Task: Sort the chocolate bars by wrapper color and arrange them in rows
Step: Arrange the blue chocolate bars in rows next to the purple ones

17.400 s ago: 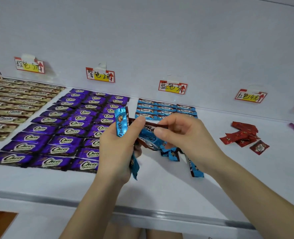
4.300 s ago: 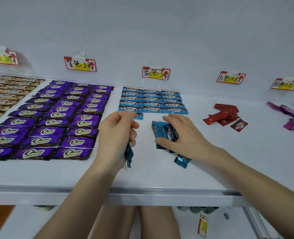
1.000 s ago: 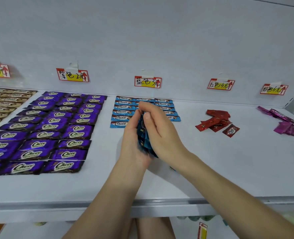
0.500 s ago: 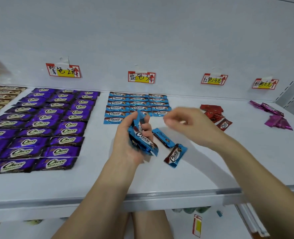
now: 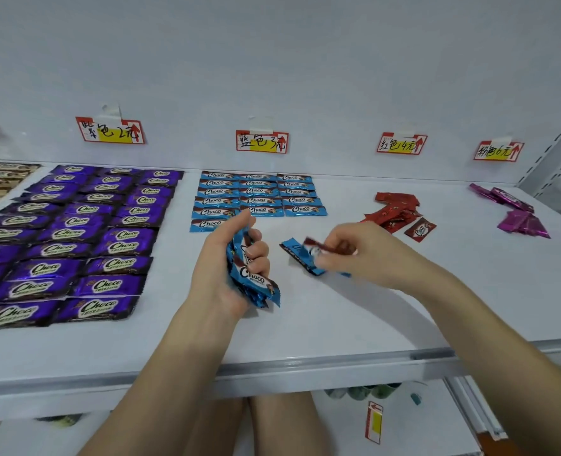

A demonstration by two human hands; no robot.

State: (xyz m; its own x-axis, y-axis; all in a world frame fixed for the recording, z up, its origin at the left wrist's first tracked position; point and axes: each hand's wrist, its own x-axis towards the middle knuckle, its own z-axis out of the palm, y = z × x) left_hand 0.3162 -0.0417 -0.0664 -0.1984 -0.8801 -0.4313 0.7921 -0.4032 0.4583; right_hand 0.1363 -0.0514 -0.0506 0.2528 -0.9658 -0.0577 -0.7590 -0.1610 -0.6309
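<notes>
Left hand (image 5: 229, 274): near mid-shelf, thumb raised, fingers curled round a stack of blue bars (image 5: 256, 282). Right hand (image 5: 358, 255): just right of it, apart, palm down, fingertips pinching a blue bar (image 5: 293, 251); motion-blurred. Left forearm (image 5: 173, 373) and right forearm (image 5: 476, 330) bare, both crossing the front edge of the shelf (image 5: 321, 327).

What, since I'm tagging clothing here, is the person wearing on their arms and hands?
Nothing visible: both forearms are bare to the frame edge, without sleeves. The left hand and right hand show no gloves, watch or bracelet; blur hides any ring on the right.
</notes>
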